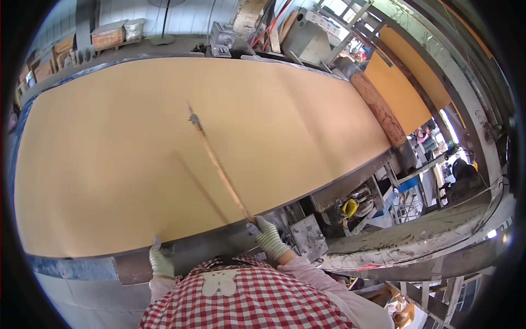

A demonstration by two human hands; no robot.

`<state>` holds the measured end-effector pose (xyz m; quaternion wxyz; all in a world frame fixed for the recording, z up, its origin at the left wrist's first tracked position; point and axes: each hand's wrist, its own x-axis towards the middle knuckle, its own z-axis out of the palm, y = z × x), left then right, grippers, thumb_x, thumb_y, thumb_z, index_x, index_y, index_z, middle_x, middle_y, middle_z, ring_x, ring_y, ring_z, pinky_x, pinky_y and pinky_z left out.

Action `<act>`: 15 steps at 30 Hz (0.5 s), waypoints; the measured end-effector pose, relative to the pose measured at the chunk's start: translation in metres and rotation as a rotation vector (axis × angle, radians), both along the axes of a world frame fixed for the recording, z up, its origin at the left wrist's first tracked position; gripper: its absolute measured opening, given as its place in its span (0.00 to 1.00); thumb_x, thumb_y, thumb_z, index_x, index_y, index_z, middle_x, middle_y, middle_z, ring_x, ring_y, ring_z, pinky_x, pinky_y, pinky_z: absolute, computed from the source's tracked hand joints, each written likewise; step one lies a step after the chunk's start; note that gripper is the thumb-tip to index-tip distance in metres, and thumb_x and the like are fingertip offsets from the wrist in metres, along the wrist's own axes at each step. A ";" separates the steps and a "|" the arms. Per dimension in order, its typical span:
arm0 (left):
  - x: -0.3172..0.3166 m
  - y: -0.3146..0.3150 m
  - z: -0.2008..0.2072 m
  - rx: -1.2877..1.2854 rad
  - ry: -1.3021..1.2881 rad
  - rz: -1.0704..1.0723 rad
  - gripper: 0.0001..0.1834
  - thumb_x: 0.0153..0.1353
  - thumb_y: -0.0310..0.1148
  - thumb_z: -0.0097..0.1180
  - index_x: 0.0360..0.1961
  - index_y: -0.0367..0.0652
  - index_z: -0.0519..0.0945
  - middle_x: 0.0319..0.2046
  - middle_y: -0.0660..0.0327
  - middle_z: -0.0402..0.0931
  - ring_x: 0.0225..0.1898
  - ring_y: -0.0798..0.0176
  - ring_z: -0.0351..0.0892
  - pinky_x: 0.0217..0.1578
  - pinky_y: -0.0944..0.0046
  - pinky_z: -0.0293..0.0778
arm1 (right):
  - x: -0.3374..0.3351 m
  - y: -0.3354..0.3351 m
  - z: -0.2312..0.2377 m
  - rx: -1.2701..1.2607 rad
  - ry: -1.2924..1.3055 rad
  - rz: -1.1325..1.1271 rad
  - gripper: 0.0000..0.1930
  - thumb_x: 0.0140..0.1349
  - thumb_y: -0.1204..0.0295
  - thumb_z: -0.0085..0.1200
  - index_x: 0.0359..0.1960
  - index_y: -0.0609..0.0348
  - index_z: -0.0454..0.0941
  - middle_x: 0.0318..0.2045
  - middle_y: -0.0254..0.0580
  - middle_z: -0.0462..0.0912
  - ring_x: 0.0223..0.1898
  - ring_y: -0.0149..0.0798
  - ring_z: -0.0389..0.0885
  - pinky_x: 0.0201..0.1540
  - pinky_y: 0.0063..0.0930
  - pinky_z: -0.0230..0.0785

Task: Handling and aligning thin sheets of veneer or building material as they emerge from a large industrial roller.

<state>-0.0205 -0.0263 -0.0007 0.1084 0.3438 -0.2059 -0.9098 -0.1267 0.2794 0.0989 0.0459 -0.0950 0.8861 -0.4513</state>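
A wide tan sheet [164, 137] spreads across a long table in front of me. My right hand [269, 239], in a striped white-and-green glove, is closed round the near end of a thin wooden stick [222, 172]. The stick slants away to the left above the sheet, its shadow falling on the surface. Something dark and pointed sits at its far end. At the sheet's near edge is my left hand [161, 260], gloved alike, with one finger stretched upward; its other fingers show only in part.
A reddish-brown roller [378, 107] lies across the table's right end, with orange sheets [397, 90] hanging beyond it. Metal framework [405, 241] and machine parts crowd the right side. At the back stand a grey metal cabinet [307, 41] and a small motor-like unit [222, 38].
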 end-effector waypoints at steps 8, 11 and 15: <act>-0.036 0.064 0.013 0.227 -0.014 0.075 0.27 0.52 0.45 0.58 0.50 0.43 0.69 0.46 0.60 0.72 0.47 0.58 0.71 0.46 0.56 0.69 | -0.152 0.052 0.032 0.160 -0.152 -0.309 0.11 0.59 0.65 0.48 0.33 0.61 0.70 0.16 0.42 0.75 0.18 0.39 0.74 0.21 0.32 0.65; -0.024 0.055 -0.027 0.131 -0.098 -0.106 0.28 0.52 0.44 0.57 0.52 0.44 0.67 0.49 0.57 0.69 0.50 0.53 0.68 0.49 0.46 0.66 | -0.257 0.081 0.015 0.324 -0.029 -0.294 0.14 0.58 0.60 0.47 0.31 0.60 0.69 0.20 0.53 0.76 0.24 0.54 0.76 0.27 0.42 0.67; -0.044 0.027 0.061 0.069 -0.081 0.157 0.23 0.57 0.44 0.52 0.48 0.38 0.70 0.45 0.57 0.72 0.48 0.56 0.70 0.48 0.54 0.66 | -0.402 0.057 0.026 0.664 0.061 -0.268 0.15 0.57 0.59 0.46 0.33 0.60 0.69 0.26 0.58 0.77 0.32 0.58 0.76 0.34 0.47 0.68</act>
